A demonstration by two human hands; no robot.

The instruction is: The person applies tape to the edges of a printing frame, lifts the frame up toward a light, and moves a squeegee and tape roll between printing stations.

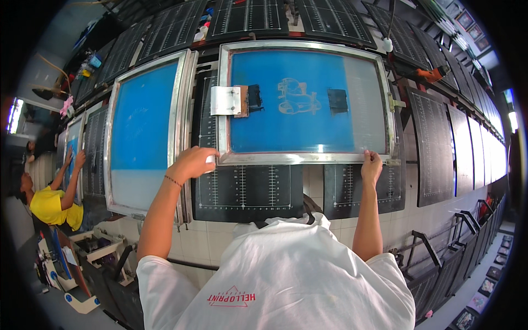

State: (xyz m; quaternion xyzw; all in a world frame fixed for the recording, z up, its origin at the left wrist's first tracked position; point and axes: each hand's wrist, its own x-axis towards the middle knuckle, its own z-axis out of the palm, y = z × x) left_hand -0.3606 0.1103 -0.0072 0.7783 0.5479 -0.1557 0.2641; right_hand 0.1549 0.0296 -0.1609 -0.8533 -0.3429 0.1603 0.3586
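Two large blue screens (142, 113) are lying narrowly apart; the right hand (372, 165) is pinching the lower edge of the right screen (264, 132), the left hand (193, 161) is curling around something white (210, 160) at its corner.

left hand (195, 161) curled | left forearm (165, 212) angled inward | right hand (372, 166) curled | right forearm (369, 209) nearly straight ahead

yel.-shirted co-worker (52, 208) far L, orange tool (432, 73) upper R, blk board (433, 148) mid R
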